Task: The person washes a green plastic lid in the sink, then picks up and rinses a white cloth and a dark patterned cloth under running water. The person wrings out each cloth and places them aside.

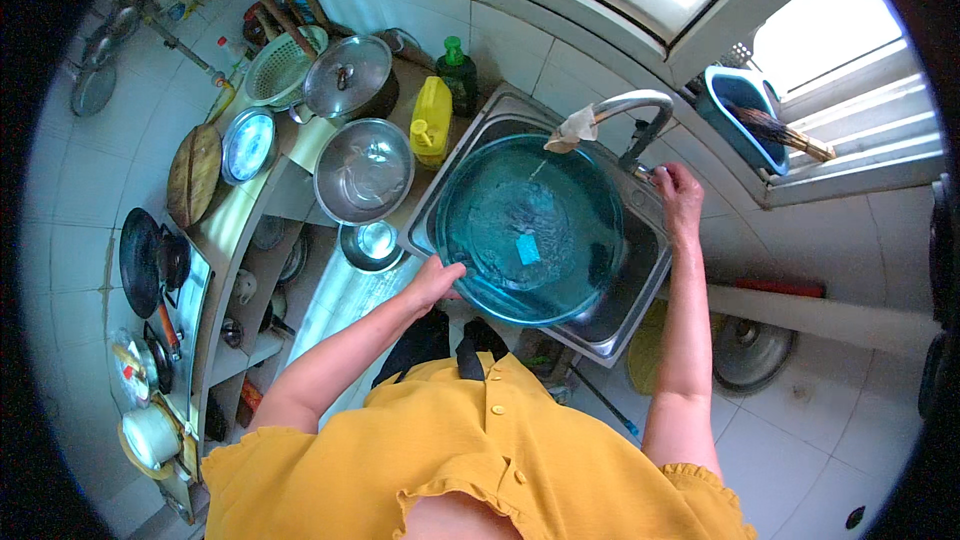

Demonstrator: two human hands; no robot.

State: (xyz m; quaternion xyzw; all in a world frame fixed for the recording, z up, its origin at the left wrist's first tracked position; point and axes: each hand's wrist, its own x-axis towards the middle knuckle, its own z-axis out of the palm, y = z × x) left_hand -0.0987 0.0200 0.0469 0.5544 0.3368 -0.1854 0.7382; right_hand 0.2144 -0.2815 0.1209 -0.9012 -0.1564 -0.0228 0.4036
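A large translucent blue-green plastic basin (pixel 480 187) rests tilted in the stainless steel sink (pixel 609 337), with rippling water in its bottom. My left hand (pixel 436 281) grips its near left rim. At the right, my right hand (pixel 677 191) has its fingers closed around the handle of the faucet (pixel 646 99). A pale wrap (pixel 574 129) covers the spout's end over the basin, and a thin stream of water falls from it. The bright blue rectangle (pixel 527 248) in the basin looks like a reflection or a small patch; I cannot tell which.
Left of the sink stand a yellow jug (pixel 431 116), a green bottle (pixel 457 79), a steel bowl (pixel 365 172) and a lidded pot (pixel 349 79). A wok (pixel 141 262) sits farther left. On the windowsill, a blue plastic container (pixel 739 116) holds a whisk brush (pixel 787 133).
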